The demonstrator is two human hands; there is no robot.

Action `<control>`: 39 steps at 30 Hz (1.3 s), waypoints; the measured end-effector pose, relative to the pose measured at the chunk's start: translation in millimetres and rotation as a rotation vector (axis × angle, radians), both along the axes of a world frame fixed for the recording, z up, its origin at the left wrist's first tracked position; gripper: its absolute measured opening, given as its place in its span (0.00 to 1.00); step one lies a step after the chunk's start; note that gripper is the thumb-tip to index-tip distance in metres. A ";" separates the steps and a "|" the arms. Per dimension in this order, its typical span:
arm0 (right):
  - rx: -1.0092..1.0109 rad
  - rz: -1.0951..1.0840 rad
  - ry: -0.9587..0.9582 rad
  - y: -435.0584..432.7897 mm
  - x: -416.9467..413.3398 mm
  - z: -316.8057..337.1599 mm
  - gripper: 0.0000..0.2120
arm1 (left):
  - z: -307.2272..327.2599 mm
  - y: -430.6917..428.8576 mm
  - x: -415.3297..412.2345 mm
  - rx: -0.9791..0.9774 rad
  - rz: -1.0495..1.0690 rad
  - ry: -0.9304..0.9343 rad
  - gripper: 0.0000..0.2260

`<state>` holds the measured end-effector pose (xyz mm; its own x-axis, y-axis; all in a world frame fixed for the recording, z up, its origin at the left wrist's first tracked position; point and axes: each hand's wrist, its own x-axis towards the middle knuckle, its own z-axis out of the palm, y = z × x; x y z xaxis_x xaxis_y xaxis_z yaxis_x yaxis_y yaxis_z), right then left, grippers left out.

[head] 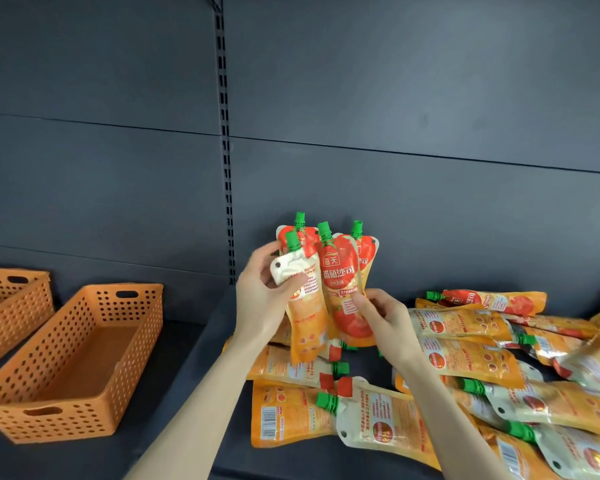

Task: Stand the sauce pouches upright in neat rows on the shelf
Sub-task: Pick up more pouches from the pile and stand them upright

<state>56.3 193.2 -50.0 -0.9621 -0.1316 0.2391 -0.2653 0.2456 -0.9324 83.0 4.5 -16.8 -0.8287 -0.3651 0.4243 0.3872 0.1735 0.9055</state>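
Several orange and red sauce pouches with green caps are held upright in a bunch above the dark shelf (194,368). My left hand (265,299) grips the back-facing pouch (307,320) at its upper left corner. My right hand (383,320) pinches the lower part of the front-facing tomato pouch (340,285). Two more pouches (364,251) stand behind these; I cannot tell which hand holds them. Many loose pouches (465,362) lie flat in a messy heap on the shelf below and to the right.
An orange perforated basket (66,410) sits on the shelf at the left, holding nothing, and a second orange basket (11,306) sits behind it at the far left. The dark back panel (395,98) with a slotted upright (226,150) rises behind.
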 end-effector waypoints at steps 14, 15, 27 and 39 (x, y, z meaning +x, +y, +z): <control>-0.196 0.059 -0.118 -11.2 9.0 -17.1 0.11 | -26.6 9.1 3.2 -0.132 -0.411 -0.477 0.26; -0.207 0.054 -0.122 -10.5 8.8 -17.3 0.11 | -26.5 9.8 4.0 -0.122 -0.403 -0.468 0.28; -0.288 0.014 -0.180 -6.8 10.0 -16.5 0.14 | -38.7 1.8 -12.8 0.093 -0.483 -0.678 0.44; -0.242 -0.001 -0.077 5.7 -3.6 0.8 0.15 | -20.5 2.6 -25.7 0.047 -0.419 -0.479 0.31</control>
